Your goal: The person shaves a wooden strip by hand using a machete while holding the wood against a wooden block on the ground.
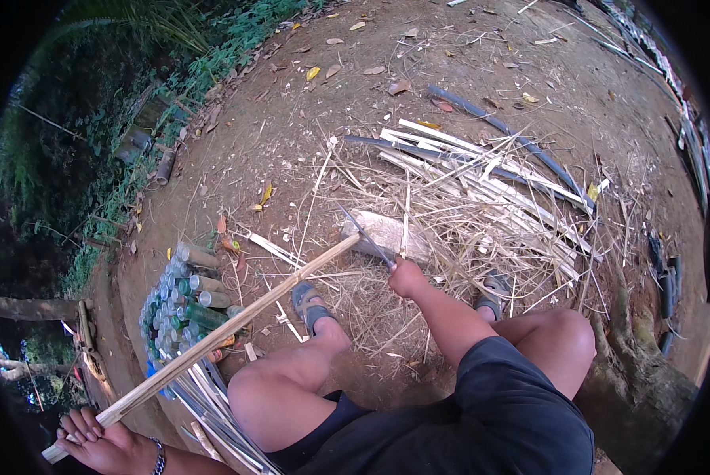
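Two hands were at work: the left hand (101, 447) closed its fingers around one long bamboo stick (212, 324) near the lower edge, its far tip resting on a wooden block (386, 235). The right hand (406, 277) gripped one knife (365, 235) there. Beyond lay split strips (481, 178), then open dirt (418, 55).
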Available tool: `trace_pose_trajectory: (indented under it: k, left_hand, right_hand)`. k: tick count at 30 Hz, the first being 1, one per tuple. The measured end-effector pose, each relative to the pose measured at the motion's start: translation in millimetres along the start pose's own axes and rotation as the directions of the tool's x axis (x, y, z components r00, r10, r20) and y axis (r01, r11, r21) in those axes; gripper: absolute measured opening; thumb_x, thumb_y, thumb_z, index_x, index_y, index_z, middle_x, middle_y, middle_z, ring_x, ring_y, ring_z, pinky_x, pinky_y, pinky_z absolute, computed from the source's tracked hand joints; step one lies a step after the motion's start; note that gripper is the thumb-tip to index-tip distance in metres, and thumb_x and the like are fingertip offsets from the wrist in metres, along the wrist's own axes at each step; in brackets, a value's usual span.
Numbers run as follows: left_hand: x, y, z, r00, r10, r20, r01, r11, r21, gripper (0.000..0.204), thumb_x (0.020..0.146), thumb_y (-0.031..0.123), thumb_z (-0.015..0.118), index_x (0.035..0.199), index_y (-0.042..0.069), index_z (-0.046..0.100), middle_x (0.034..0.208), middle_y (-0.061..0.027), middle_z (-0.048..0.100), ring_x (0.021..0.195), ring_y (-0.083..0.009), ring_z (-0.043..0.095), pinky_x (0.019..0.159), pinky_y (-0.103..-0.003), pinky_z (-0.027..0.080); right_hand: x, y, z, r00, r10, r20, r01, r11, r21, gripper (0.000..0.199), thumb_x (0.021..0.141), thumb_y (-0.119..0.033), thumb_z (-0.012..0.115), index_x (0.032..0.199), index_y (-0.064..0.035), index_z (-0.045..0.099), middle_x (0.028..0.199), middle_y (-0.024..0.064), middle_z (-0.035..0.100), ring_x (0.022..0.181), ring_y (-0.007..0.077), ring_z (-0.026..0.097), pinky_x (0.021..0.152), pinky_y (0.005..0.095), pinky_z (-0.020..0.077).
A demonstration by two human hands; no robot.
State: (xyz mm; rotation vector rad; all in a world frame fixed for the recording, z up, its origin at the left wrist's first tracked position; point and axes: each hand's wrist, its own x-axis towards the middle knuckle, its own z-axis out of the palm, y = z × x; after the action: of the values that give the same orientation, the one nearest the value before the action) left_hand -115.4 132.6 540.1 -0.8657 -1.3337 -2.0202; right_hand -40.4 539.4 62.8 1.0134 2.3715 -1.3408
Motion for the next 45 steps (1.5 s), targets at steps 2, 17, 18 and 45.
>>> trace_pose_trajectory:
  k: [2,17,18,45]
  left_hand:
    - [-2,-2,-9,0.999,-0.014,0.034,0.016,0.999,-0.046,0.023,0.1,0.019,0.044,0.082,0.004,0.042,0.064,-0.0008,0.031,0.054,-0.01,0.03,0.046,-0.023,0.028]
    - [-21,1,-3,0.996,0.046,-0.076,-0.048,0.998,-0.029,0.029,0.102,0.026,0.042,0.082,0.004,0.045,0.064,-0.0008,0.033,0.053,-0.0088,0.031,0.045,-0.021,0.027]
    - [-24,4,-5,0.998,0.036,-0.043,-0.038,0.997,-0.069,0.029,0.101,0.026,0.043,0.082,0.004,0.045,0.064,-0.0009,0.034,0.053,-0.0088,0.031,0.045,-0.021,0.027]
    - [-35,7,0,0.978,0.064,-0.196,-0.053,0.997,0.059,0.031,0.102,0.024,0.043,0.078,0.005,0.042,0.069,-0.0005,0.033,0.057,-0.0098,0.032,0.049,-0.022,0.03]
  right_hand:
    - [-11,-19,-8,1.0,-0.015,-0.015,0.016,0.999,0.038,0.029,0.088,-0.02,0.053,0.111,-0.0032,0.056,0.101,0.025,0.064,0.096,0.0391,0.062,0.085,0.047,0.0477]
    - [-18,-24,8,0.997,-0.04,-0.072,0.049,0.992,0.118,0.026,0.084,-0.02,0.056,0.103,-0.0025,0.056,0.097,0.0245,0.064,0.094,0.0402,0.062,0.084,0.0464,0.0483]
    - [-36,-38,6,0.994,-0.092,-0.066,0.1,0.985,0.138,0.024,0.083,-0.019,0.057,0.101,-0.0033,0.056,0.095,0.0242,0.064,0.092,0.0404,0.062,0.083,0.047,0.0484]
    - [-64,-55,8,1.0,0.005,0.006,-0.006,0.988,0.152,0.026,0.093,-0.023,0.05,0.111,-0.0061,0.055,0.102,0.0216,0.064,0.098,0.0376,0.062,0.084,0.047,0.048]
